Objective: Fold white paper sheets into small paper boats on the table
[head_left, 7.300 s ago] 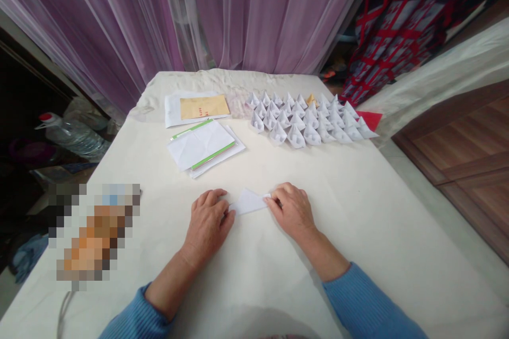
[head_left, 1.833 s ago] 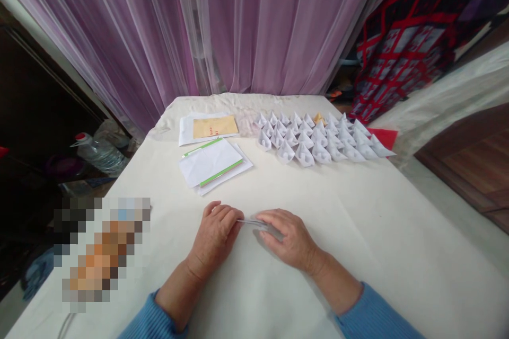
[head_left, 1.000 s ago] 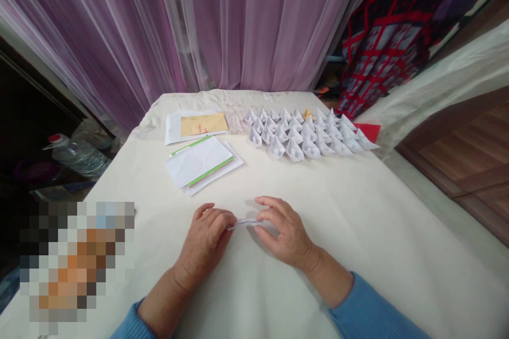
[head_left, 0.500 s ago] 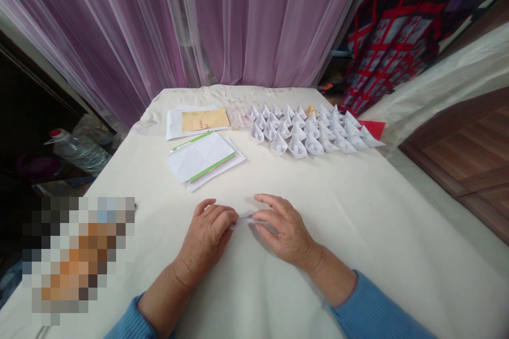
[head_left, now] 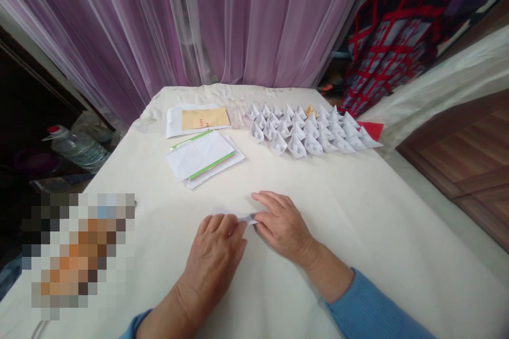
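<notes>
A small piece of folded white paper (head_left: 247, 219) lies between my hands, low over the table. My left hand (head_left: 217, 243) covers its left part, fingers bent over it and thumb close by. From the right, my right hand (head_left: 282, 225) pinches the paper's other end between thumb and a finger, while its index finger sticks out above. Much of the paper is hidden under my fingers, so its full shape cannot be made out. Beyond my right hand stand several rows of folded white paper boats (head_left: 296, 146), with one yellow boat (head_left: 311, 110) among them.
A stack of white paper with a green-edged item (head_left: 201, 153) lies ahead to the left, behind it a tan envelope (head_left: 204, 118) on white sheets. A red piece (head_left: 373, 131) is by the boats. Left of the white-covered table (head_left: 358, 222) is a plastic bottle (head_left: 77, 145).
My left hand has shifted slightly right and turned, its fingers now bent over the paper instead of pinching its left end. My right hand has hardly moved.
</notes>
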A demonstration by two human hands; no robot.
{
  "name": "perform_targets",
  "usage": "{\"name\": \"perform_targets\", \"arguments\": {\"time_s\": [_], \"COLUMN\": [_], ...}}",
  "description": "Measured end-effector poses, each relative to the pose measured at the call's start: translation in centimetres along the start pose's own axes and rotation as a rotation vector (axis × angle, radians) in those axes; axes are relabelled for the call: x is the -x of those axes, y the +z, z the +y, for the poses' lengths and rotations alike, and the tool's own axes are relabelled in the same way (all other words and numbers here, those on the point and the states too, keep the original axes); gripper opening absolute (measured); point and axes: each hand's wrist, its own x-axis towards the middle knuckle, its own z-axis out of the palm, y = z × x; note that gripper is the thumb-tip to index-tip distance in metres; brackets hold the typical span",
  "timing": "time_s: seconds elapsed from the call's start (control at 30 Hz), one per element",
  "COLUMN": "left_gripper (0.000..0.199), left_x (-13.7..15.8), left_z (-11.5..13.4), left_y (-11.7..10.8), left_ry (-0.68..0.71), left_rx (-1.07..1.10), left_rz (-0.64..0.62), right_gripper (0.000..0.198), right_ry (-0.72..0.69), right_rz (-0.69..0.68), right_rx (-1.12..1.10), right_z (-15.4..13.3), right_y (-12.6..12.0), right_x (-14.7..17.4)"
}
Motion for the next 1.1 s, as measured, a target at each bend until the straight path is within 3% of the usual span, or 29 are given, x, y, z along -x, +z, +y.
{"name": "perform_targets", "arguments": {"time_s": [0.13, 0.5, 0.77, 1.1], "left_gripper": [0.025, 0.023, 0.024, 0.021], "left_x": [0.6, 0.5, -0.3, -0.6], "left_z": [0.4, -1.7, -0.5, -0.1], "left_y": [0.4, 1.7, 0.2, -0.3], "left_ry": [0.02, 0.045, 0.027, 0.055], "left_rx": [0.033, 0.072, 0.186, 0.148], "left_rz": [0.013, 0.019, -0.194, -0.239], "right_gripper": [0.012, 0.008, 0.007, 0.007], "right_ry": [0.018, 0.113, 0.233, 0.315], "right_rz": [-0.058, -0.12, -0.185, -0.177], "right_rx": [-0.067, -0.156, -0.162, -0.179], "right_z": [0.2, 1.6, 1.1, 0.4], "right_y": [0.2, 0.6, 0.9, 0.9], "right_x": [0.3, 0.8, 0.5, 0.4]}}
